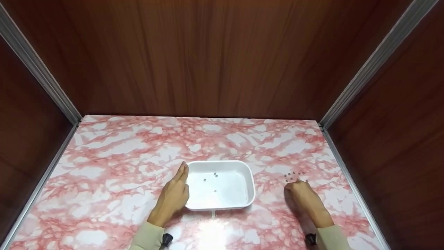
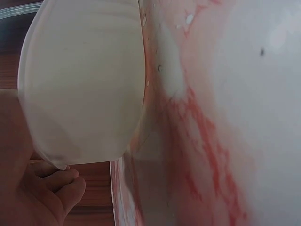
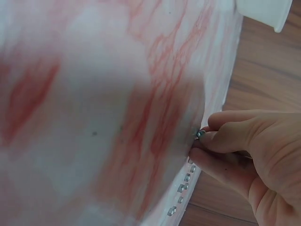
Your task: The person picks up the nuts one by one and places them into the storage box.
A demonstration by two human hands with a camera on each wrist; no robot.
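Note:
My left hand [image 1: 175, 192] holds the left end of a white rectangular tray [image 1: 250, 185], its thumb over the rim and its fingers along the far left corner. The left wrist view shows the outer wall of the tray [image 2: 84, 84] close up, with fingertips [image 2: 70, 188] by its corner. Inside the tray lie several small metal nuts [image 1: 215, 191]. To the right of the tray, my right hand [image 1: 305, 198] is low over the table and pinches a small shiny nut [image 3: 201, 134] between thumb and fingertips. Several loose nuts [image 3: 180, 188] lie beside those fingers, some hidden behind the hand.
The table [image 1: 114, 149] has a red and white marbled top. Dark wooden panels [image 1: 194, 59] stand at its back and both sides, joined by grey metal frame strips [image 1: 367, 66]. Light glares off the tabletop in front of the tray.

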